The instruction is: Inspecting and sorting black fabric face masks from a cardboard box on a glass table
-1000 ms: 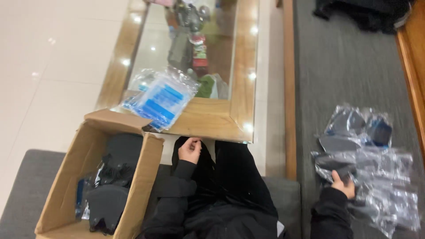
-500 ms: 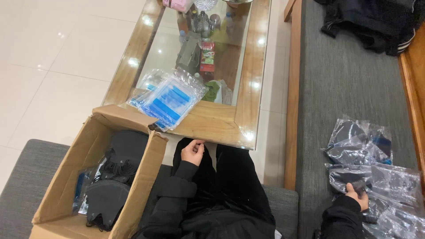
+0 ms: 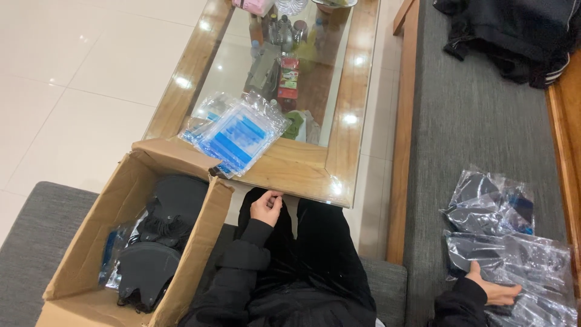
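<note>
- Head view, looking down at a seated person's lap in dark clothing, on a grey sofa (image 3: 484, 121).
- Left hand (image 3: 267, 207) resting on the knee, fingers curled loosely inward, gripping nothing visible.
- Right hand (image 3: 493, 290) lying flat on the sofa to the right, fingers stretched out, pressed on a pile of clear plastic bags (image 3: 505, 242) with dark items inside; no closed grip.
- Open cardboard box (image 3: 78, 266) at the left knee, filled with black parts (image 3: 163, 230), some bagged.
- Stack of blue-and-clear packets (image 3: 236, 134) at the near edge of a glass-topped wooden coffee table (image 3: 357, 109), just beyond the box.
- Bottles and small packages under the glass.
- Dark garment (image 3: 514, 36) heaped at the sofa's far end.
</note>
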